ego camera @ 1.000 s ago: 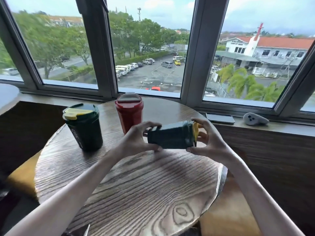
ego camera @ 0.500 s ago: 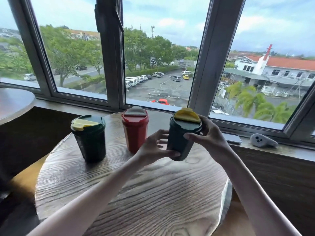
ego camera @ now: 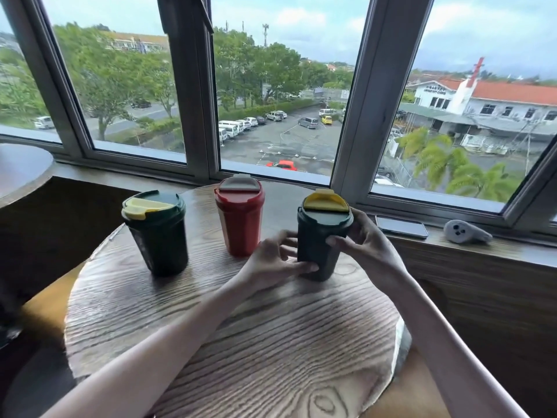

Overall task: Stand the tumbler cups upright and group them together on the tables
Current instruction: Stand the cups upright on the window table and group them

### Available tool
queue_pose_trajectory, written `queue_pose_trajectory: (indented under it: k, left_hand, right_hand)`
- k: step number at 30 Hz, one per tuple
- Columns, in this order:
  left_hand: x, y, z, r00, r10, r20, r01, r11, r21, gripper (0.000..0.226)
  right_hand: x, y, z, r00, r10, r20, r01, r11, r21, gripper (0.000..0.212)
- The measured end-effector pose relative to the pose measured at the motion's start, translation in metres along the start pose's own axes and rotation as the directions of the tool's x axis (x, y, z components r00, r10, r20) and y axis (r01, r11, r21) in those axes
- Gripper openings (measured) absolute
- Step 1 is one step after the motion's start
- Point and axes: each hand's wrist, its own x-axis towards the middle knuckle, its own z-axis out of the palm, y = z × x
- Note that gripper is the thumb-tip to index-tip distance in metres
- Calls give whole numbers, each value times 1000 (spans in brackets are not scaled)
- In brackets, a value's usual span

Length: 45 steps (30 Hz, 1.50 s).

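Three tumbler cups stand upright on the round wooden table [ego camera: 241,342]. A dark green cup with a yellow lid flap [ego camera: 156,233] is at the left, and a red cup [ego camera: 240,218] is in the middle. A second dark green cup with a yellow lid flap [ego camera: 319,233] stands at the right, its base on the tabletop. My left hand [ego camera: 271,263] touches its lower left side with the fingertips. My right hand [ego camera: 366,245] wraps its upper right side just under the lid.
A phone [ego camera: 402,227] and a grey controller [ego camera: 465,232] lie on the window ledge to the right. Part of another round table [ego camera: 21,170] shows at the far left. Window frames rise just behind the cups. A yellow seat [ego camera: 48,312] is below left.
The right green cup went from lying sideways in both hands to tilted, then upright on the table. Both hands stayed on it. The other two cups did not move.
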Motion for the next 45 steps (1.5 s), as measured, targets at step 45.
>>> queue_pose_trajectory:
  k: [45]
  left_hand:
    - [-92, -3, -95, 816, 96, -569, -5, 987, 160, 84]
  right_hand:
    - [4, 13, 87, 996, -56, -62, 56, 998, -14, 59]
